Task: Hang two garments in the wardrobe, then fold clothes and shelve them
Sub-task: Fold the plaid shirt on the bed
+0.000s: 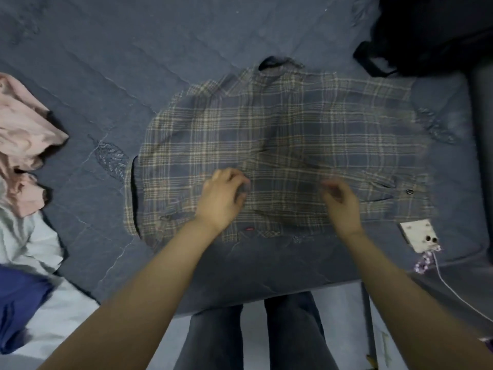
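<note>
My hands over the plaid shirt on the bed.

At far left lies a heap of clothes point(24, 145), pink on top, pale and blue below. The shirt point(280, 134) is spread flat on the blue bedcover point(106, 62), collar away from me. My left hand point(221, 198) sits above its lower middle, fingers loosely curled, gripping nothing. My right hand point(340, 201) is blurred beside it, fingers bent and empty. A socket block point(420, 235) lies right; a black bag point(426, 33) sits top right.

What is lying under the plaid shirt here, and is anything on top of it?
The plaid shirt lies spread flat on the blue-grey bedspread. Over its lower middle are the left hand and right hand. Whatever lies beneath the shirt's fabric is covered.
</note>
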